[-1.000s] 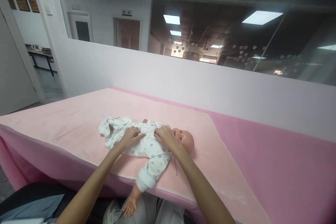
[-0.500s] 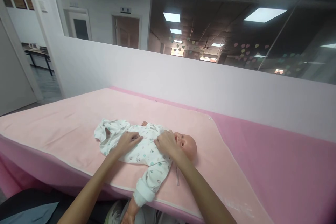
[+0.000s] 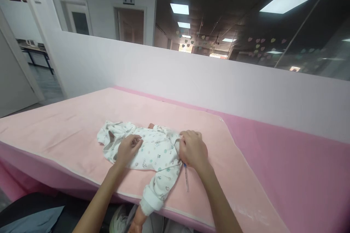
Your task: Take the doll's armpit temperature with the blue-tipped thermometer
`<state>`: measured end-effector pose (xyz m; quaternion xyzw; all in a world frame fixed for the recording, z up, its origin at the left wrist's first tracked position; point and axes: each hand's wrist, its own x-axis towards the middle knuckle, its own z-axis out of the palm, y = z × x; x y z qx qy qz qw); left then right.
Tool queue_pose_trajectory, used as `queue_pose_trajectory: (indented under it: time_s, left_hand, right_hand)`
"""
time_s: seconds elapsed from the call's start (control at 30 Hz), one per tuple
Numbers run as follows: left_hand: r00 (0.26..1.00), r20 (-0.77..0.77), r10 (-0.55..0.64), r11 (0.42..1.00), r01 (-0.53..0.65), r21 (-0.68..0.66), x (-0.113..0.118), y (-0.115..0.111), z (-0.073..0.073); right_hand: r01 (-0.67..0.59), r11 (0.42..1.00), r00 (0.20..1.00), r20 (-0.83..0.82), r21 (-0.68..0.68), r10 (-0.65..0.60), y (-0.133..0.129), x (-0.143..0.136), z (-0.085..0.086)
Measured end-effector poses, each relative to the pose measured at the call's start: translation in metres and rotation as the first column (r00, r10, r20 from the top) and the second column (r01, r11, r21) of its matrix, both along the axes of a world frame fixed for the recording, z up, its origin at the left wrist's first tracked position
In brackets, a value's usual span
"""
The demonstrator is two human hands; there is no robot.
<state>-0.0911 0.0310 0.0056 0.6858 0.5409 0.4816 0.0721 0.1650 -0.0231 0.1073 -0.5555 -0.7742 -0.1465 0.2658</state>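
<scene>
Risks rolling the doll's head [image 3: 204,150] under the cupped right hand [image 3: 193,149], of unclear grip, through uneven pressure, with left hand [image 3: 127,150] half-open on clothing [image 3: 157,150].

An office-like indoor room, shown by ceiling light panels [image 3: 179,8], doors [image 3: 131,26] and a large window [image 3: 235,22].

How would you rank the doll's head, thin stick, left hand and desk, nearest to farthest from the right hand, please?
1. Doll's head, under the right hand.
2. Thin stick, on the near side.
3. Left hand, at the white clothes.
4. Desk, far left.
</scene>
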Motion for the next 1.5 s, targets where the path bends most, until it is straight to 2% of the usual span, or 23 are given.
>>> queue_pose_trajectory:
  time_s: [0.03, 0.1, 0.17, 0.27, 0.37, 0.5, 0.6, 0.8, 0.97, 1.07, 1.17, 1.23, 1.3, 1.33, 1.4, 1.43, 1.5]
  left_hand:
    - [1.000, -0.002, 0.001, 1.000, -0.001, 0.018, -0.002, -0.001, -0.002]
    - [1.000, 0.000, -0.023, 0.998, 0.023, 0.054, -0.006, -0.004, -0.007]
    - [0.999, 0.017, -0.048, 0.995, 0.047, 0.084, -0.011, -0.006, -0.012]
    - [0.999, 0.044, -0.026, 0.993, 0.021, 0.115, -0.017, -0.014, -0.020]
    - [0.998, 0.049, 0.026, 0.991, -0.032, 0.132, -0.020, -0.027, -0.026]
    - [0.986, 0.156, 0.057, 0.994, -0.071, 0.087, -0.020, -0.041, -0.035]
    - [0.977, 0.209, 0.050, 0.998, -0.058, 0.031, -0.022, -0.045, -0.041]
    - [0.995, 0.029, 0.094, 0.995, -0.094, 0.020, -0.021, -0.053, -0.047]
    - [0.991, -0.034, 0.127, 0.991, -0.126, 0.035, -0.017, -0.058, -0.045]
    - [0.988, -0.053, 0.146, 0.989, -0.144, 0.040, -0.015, -0.059, -0.044]
    - [0.987, -0.061, 0.152, 0.988, -0.150, 0.037, -0.014, -0.060, -0.042]
    - [0.986, -0.068, 0.153, 0.988, -0.151, 0.037, -0.013, -0.060, -0.041]
    - [0.985, -0.080, 0.153, 0.988, -0.150, 0.041, -0.013, -0.060, -0.041]
    - [0.985, -0.085, 0.153, 0.988, -0.150, 0.044, -0.013, -0.060, -0.041]
    - [0.985, -0.084, 0.151, 0.988, -0.147, 0.046, -0.014, -0.059, -0.042]
    - [0.986, -0.078, 0.150, 0.988, -0.147, 0.048, -0.014, -0.059, -0.042]
    - [0.987, -0.061, 0.149, 0.988, -0.146, 0.048, -0.014, -0.058, -0.042]
  right_hand:
    - [0.060, 0.996, 0.993, -0.110, 0.073, -0.051, -0.015, 0.005, -0.009]
    - [0.202, 0.965, 0.939, -0.312, 0.165, -0.144, -0.049, 0.012, -0.038]
    - [0.260, 0.956, 0.886, -0.426, 0.133, -0.182, -0.081, 0.016, -0.075]
    - [0.280, 0.960, 0.880, -0.394, -0.017, -0.264, -0.111, 0.018, -0.117]
    - [0.339, 0.927, 0.889, -0.269, -0.160, -0.372, -0.114, 0.014, -0.128]
    - [0.433, 0.870, 0.887, -0.060, -0.238, -0.458, -0.100, 0.007, -0.116]
    - [0.452, 0.864, 0.887, 0.011, -0.221, -0.461, -0.102, 0.008, -0.106]
    - [0.434, 0.868, 0.864, -0.162, -0.241, -0.476, -0.128, 0.026, -0.084]
    - [0.475, 0.872, 0.860, -0.147, -0.118, -0.488, -0.120, 0.032, -0.068]
    - [0.469, 0.883, 0.880, -0.069, -0.035, -0.470, -0.104, 0.033, -0.069]
    - [0.432, 0.902, 0.901, -0.041, -0.005, -0.432, -0.091, 0.029, -0.079]
    - [0.413, 0.911, 0.907, -0.086, -0.016, -0.413, -0.086, 0.026, -0.084]
    - [0.373, 0.925, 0.909, -0.173, -0.066, -0.379, -0.084, 0.024, -0.079]
    - [0.339, 0.935, 0.905, -0.234, -0.106, -0.355, -0.083, 0.025, -0.071]
    - [0.251, 0.950, 0.865, -0.399, -0.183, -0.306, -0.081, 0.033, -0.043]
    - [0.209, 0.956, 0.817, -0.500, -0.208, -0.287, -0.080, 0.040, -0.024]
    - [0.144, 0.975, 0.659, -0.719, -0.168, -0.221, -0.076, 0.058, 0.019]
